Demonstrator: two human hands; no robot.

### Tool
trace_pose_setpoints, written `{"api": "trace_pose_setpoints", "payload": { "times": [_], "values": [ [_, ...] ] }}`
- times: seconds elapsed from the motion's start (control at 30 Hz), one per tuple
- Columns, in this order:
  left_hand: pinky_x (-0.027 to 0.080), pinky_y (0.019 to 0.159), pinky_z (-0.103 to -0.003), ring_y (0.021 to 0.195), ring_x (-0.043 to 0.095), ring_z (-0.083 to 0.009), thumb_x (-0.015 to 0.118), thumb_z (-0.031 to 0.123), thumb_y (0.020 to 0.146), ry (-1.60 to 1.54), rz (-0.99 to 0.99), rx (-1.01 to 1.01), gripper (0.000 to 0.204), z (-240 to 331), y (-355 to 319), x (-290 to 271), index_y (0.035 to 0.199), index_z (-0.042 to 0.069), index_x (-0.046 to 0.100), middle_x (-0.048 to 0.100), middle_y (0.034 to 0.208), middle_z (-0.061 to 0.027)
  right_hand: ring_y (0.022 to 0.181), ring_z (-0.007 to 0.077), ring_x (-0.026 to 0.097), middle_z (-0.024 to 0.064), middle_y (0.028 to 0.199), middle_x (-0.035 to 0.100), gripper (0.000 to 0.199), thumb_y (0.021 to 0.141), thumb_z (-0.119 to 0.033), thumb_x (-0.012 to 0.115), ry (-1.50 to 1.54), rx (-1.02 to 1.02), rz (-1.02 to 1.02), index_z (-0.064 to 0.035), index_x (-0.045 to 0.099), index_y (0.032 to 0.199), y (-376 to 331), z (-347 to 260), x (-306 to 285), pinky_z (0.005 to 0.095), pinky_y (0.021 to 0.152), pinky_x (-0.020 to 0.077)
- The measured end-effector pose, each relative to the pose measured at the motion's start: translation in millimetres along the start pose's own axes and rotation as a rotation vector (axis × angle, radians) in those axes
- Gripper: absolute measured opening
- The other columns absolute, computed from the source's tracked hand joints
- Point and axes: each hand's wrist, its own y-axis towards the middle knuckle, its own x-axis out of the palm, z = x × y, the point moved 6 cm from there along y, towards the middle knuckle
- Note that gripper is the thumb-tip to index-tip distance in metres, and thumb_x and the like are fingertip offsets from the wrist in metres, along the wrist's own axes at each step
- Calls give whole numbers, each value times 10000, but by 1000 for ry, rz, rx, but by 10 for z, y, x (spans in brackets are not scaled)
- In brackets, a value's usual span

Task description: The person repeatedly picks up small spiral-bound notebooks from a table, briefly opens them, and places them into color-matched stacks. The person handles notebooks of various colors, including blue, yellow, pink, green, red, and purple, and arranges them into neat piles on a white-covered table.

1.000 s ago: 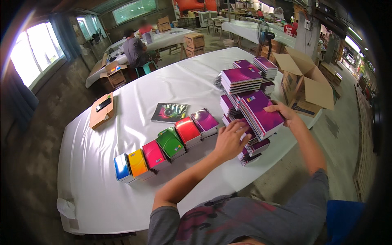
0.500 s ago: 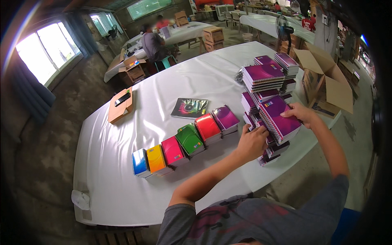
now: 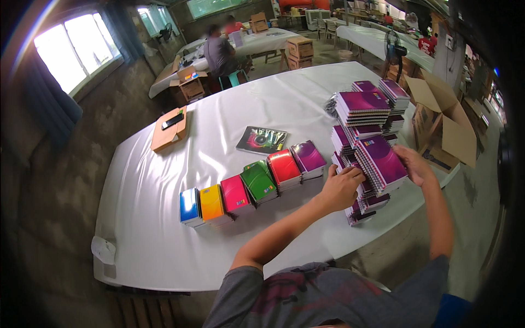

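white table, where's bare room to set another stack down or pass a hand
The white table is bare between the cardboard piece and the row of coloured notebook stacks, and along the far edge behind the dark-covered book. The near edge below the row is free too. It is crowded on the right, where both hands grip the purple notebook stacks.

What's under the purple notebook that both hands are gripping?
Under the purple notebook in the left hand and right hand sits a leaning stack of spiral notebooks; the covers lower down are hidden.

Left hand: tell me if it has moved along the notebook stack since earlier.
No. The left hand stays pressed to the purple notebook stack, just right of the purple pile ending the coloured row.
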Motion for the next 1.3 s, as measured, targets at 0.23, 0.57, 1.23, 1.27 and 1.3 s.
{"api": "trace_pose_setpoints", "payload": {
  "times": [0.23,0.57,1.23,1.27,1.3],
  "values": [
    [214,986,-518,1282,322,-238,539,76,772,-241,46,-133,435,23,-695,-260,1193,171,482,457,1247,-52,1251,271,365,141,1337,393,455,901,-243,470,55,-831,519,-16,410,1291,-872,-579,-240,457,1029,278],
    [391,913,-377,1109,515,-232,586,141,826,-693,197,-723,348,-393,-2928,-253,1170,101,551,562,1160,-82,714,255,574,87,804,599,48,762,-46,596,-336,-1443,-91,-69,593,804,-1295,-556,2733,434,732,470],
    [394,924,-495,1220,409,-310,561,333,856,-1741,1226,-943,571,-646,-5330,-755,1319,65,360,402,1326,-167,1017,228,582,120,1002,637,193,752,-8,622,-323,-493,-600,-29,635,944,658,1305,6060,343,857,459],
    [387,923,-529,1234,387,-324,566,384,842,-2082,1233,-703,640,-725,-5157,-805,1344,76,316,357,1358,-168,999,211,592,100,981,646,170,753,23,622,-20,-325,-611,-31,644,913,615,1197,5976,322,844,468],
    [379,923,-563,1248,365,-338,571,435,827,-2410,1208,-434,711,-776,-4977,-879,1369,87,272,312,1390,-170,996,201,591,95,980,645,181,752,35,624,-21,-425,-753,-26,643,922,515,1028,5946,314,852,466]
  ]
}}
